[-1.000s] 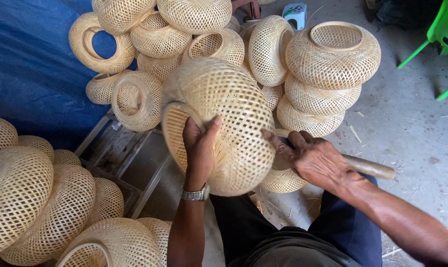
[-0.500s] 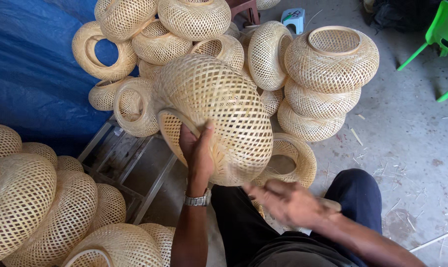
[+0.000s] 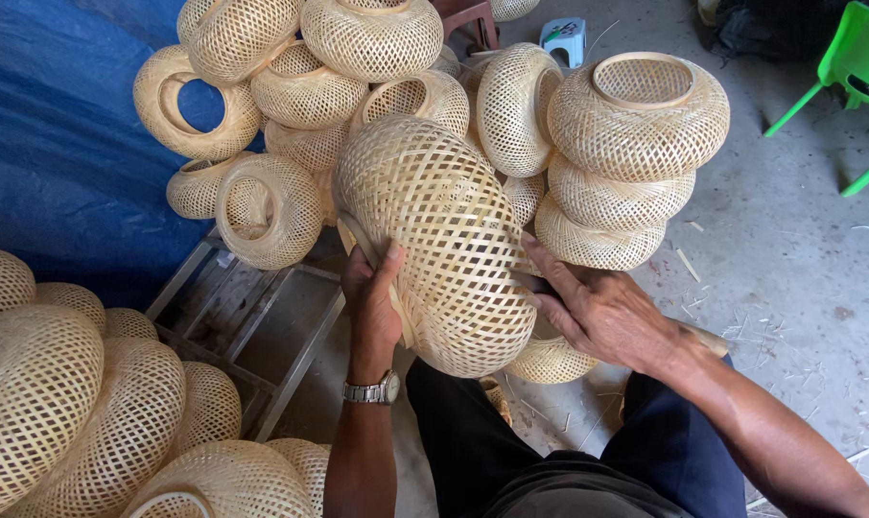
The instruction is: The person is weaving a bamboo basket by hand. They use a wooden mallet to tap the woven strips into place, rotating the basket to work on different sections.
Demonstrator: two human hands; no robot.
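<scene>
Risk, judged: the left hand pinches only the rim of the woven bamboo shade, so it could roll off the lap into the stacked shades, should the right hand's flat palm slide. Shade: pale open lattice, bulbous, tilted on edge between both hands.

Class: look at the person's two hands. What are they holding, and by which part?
A woven bamboo shade: left hand grips its lower rim, right hand presses flat against its side.
</scene>
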